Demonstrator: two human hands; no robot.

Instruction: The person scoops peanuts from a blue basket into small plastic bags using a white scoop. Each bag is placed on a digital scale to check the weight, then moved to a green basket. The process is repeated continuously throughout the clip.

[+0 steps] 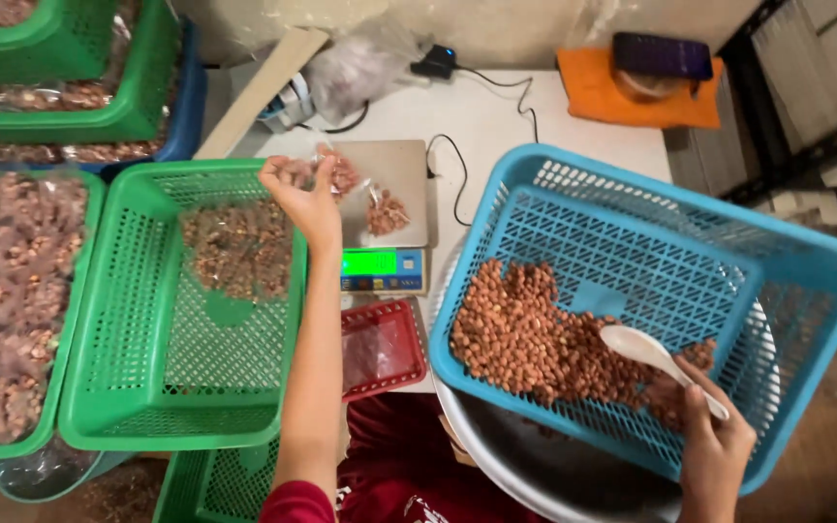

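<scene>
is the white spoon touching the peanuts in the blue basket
Touching. The head view shows the white spoon, held in the right hand, with its bowl resting on the peanuts heaped in the blue basket.

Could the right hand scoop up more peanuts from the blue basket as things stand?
Probably yes. The right hand already holds a white spoon whose bowl lies on the peanuts inside the open blue basket, and nothing covers the heap.
</scene>
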